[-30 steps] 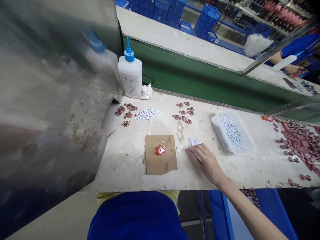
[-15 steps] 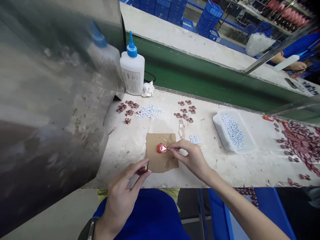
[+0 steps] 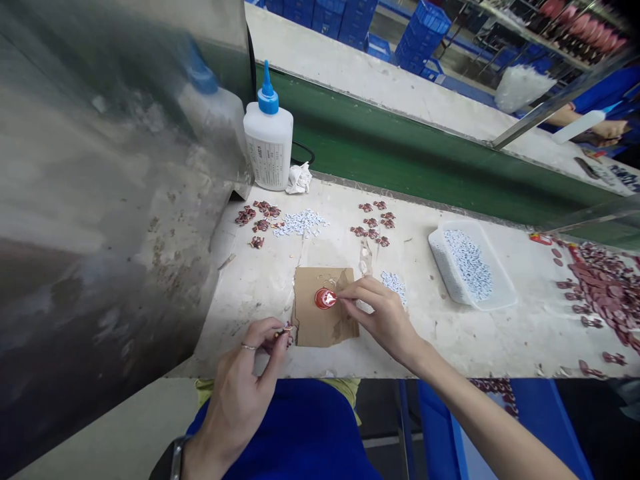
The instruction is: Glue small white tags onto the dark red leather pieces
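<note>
My right hand (image 3: 384, 316) pinches something tiny and holds its fingertips at a red round cap (image 3: 325, 298) that lies on a brown cardboard piece (image 3: 324, 309). What the fingers pinch is too small to make out. My left hand (image 3: 249, 382) is at the table's front edge, left of the cardboard, with thumb and fingers closed on a small dark red piece (image 3: 285, 329). A small heap of white bits (image 3: 395, 282) lies just behind my right hand.
A white glue bottle with a blue nozzle (image 3: 269, 141) stands at the back. Dark red pieces (image 3: 373, 221) and white bits (image 3: 299, 223) lie in heaps. A white tray (image 3: 502, 298) holds white bits. Many red pieces (image 3: 603, 287) are at the right. A metal panel (image 3: 100, 200) fills the left.
My right hand left the white heap and came to the red cap on the cardboard. My left hand rose into view at the front edge holding a dark red piece.
</note>
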`<state>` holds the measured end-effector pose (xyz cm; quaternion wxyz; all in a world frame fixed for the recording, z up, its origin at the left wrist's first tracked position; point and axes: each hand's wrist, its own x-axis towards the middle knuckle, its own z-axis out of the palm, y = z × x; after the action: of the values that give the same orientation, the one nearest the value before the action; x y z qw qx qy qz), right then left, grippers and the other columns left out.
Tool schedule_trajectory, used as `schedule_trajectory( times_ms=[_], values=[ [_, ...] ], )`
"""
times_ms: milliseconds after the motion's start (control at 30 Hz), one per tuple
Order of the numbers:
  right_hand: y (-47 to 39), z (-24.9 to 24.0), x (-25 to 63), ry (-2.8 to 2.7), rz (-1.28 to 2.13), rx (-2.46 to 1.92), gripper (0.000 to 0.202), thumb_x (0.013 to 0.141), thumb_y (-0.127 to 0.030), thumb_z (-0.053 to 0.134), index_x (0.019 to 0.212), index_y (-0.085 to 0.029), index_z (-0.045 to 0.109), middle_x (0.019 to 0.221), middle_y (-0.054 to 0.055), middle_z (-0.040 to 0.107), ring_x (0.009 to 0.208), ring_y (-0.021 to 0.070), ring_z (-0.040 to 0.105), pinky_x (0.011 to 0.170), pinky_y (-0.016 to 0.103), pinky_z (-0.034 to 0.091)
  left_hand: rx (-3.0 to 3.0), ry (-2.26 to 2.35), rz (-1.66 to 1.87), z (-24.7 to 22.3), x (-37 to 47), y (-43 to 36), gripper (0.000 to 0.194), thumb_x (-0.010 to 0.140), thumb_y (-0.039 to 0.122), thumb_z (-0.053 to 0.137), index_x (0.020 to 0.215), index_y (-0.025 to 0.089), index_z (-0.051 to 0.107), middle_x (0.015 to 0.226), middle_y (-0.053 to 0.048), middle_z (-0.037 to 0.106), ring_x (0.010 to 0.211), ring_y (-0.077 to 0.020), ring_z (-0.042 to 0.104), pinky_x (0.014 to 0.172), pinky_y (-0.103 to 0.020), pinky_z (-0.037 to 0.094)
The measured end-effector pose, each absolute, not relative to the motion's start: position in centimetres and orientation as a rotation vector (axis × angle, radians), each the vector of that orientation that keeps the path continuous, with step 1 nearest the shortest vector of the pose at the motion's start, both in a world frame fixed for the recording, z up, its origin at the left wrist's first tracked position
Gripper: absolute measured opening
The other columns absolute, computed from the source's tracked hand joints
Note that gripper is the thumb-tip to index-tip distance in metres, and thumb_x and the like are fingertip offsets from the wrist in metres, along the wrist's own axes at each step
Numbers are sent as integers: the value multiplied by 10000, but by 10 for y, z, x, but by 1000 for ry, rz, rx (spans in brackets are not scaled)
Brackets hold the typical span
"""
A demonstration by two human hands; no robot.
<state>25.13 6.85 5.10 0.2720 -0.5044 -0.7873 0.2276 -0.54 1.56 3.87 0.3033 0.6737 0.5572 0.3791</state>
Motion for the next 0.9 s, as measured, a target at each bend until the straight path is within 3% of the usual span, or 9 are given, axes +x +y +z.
schedule_trajectory(
  times_ms=[133,233,333,500,633,767,900],
  values=[
    [66,55,249,-1990,707,-1374,147,990,-152,627,1010,-238,745,917,42,764,847,204,683,744,353,560,1921,1344,1058,44,-5,18,131,964,204,639,1086,232,679,958,46,749,839,-27,730,830,-67,565],
    [62,56,248,-1795,859,-1415,85,971,-220,678,964,-234,761,903,42,771,819,197,706,739,352,585,1929,1245,1068,45,-3,18,283,925,177,693,1200,237,671,1050,40,774,917,-49,760,928,-88,583],
    [57,60,246,-1649,951,-1444,66,947,-261,716,942,-235,776,901,44,778,817,198,721,734,352,602,1985,1180,1074,46,0,18,372,902,148,710,1262,222,654,1057,33,789,898,-65,772,919,-99,602],
    [46,77,241,-1588,998,-1399,66,928,-204,720,932,-243,773,884,31,778,810,188,720,725,348,590,2044,1199,1236,54,9,21,321,854,31,721,1136,184,706,1013,-1,751,905,-63,745,892,-128,615],
    [36,96,235,-1593,1030,-1331,104,923,-166,728,955,-251,777,900,29,783,841,190,721,753,360,588,2019,1203,1249,66,14,20,297,861,27,711,1116,176,686,1148,-17,740,1056,-86,727,1019,-172,590],
    [29,111,230,-1637,1017,-1223,180,902,-102,733,985,-256,774,886,10,767,817,168,712,733,339,588,1952,1178,1259,77,15,17,261,870,39,705,1089,180,681,1009,6,732,974,-75,719,926,-158,603],
    [24,119,226,-1669,1050,-1177,226,901,-78,724,1030,-260,761,901,13,751,814,168,714,699,329,604,1928,1183,1219,83,16,16,238,889,43,675,1085,178,685,1021,-22,687,985,-85,697,859,-159,607]
  ],
)
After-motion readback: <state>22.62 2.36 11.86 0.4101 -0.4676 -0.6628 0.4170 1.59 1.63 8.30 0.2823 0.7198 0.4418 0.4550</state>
